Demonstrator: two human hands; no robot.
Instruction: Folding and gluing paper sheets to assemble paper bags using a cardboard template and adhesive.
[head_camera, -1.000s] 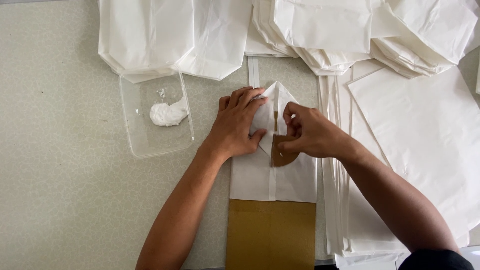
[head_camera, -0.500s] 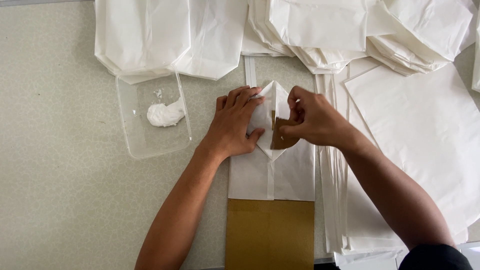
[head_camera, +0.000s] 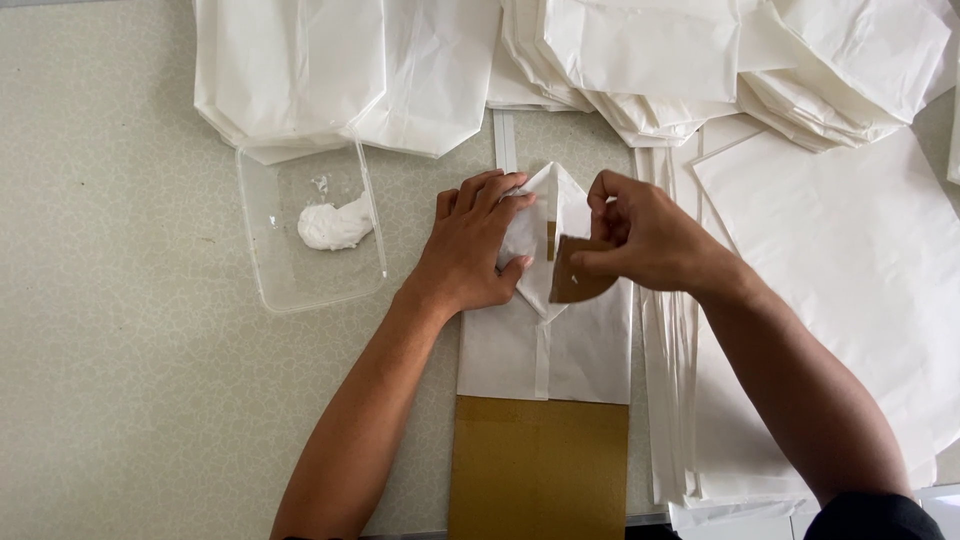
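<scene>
1. Since the earlier frames the right hand (head_camera: 645, 238) has lifted a little and drawn the brown card piece (head_camera: 578, 275) rightward off the fold's centre line, while the left hand (head_camera: 473, 245) has kept its place on the paper.
2. The right grip is closed on the brown card piece, pinched between thumb and fingers at its upper edge; the piece's curved lower edge hangs over the fold.
3. The left grip holds nothing: the hand lies flat, fingers spread, pressing down the left flap of the white paper bag (head_camera: 545, 320).
4. The bag lies flat on the table (head_camera: 120, 350), in front of the person, its end folded into a point between the two hands, over a brown cardboard sheet (head_camera: 540, 465) that shows below it.
5. Left of the left hand stands a clear plastic tray (head_camera: 310, 235) with a lump of white paste (head_camera: 333, 225) in it.
6. Stacks of white paper bags (head_camera: 700, 60) lie across the top, and flat white sheets (head_camera: 830, 300) lie to the right.
7. The step in hand seems to be working the bag's folded end with the card piece, as a scraper or spreader. The next move likely calls for the left hand to hold the flap steady while the card's edge meets the fold squarely.
</scene>
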